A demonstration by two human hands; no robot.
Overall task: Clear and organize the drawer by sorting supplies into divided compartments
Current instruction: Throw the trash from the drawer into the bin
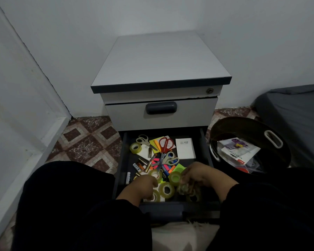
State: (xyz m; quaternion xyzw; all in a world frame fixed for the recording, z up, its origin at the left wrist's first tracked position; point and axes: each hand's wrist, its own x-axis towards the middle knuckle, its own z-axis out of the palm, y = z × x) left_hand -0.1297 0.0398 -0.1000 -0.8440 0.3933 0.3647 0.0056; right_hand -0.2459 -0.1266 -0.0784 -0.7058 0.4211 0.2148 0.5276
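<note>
The lower drawer [124, 160] of a grey cabinet stands pulled out, full of loose supplies. Red scissors [165, 144], grey scissors [169, 158], white scissors [143, 139], sticky notes [156, 143], several batteries [143, 164] and a white notepad [185, 148] lie mixed together. Clear tape rolls [166, 190] crowd the near end; one more roll [135, 148] sits at the far left. My left hand [141, 187] reaches down among the near tape rolls, fingers curled. My right hand [198, 175] is closed on a blurred clump of clear tape rolls [186, 189].
A dark round basket [272, 138] with white handles stands right of the drawer, holding a stapler-set package [238, 149] and plastic bags. The upper drawer [160, 114] is closed. Patterned tile floor [87, 140] lies left; a dark mattress [301, 113] is at far right.
</note>
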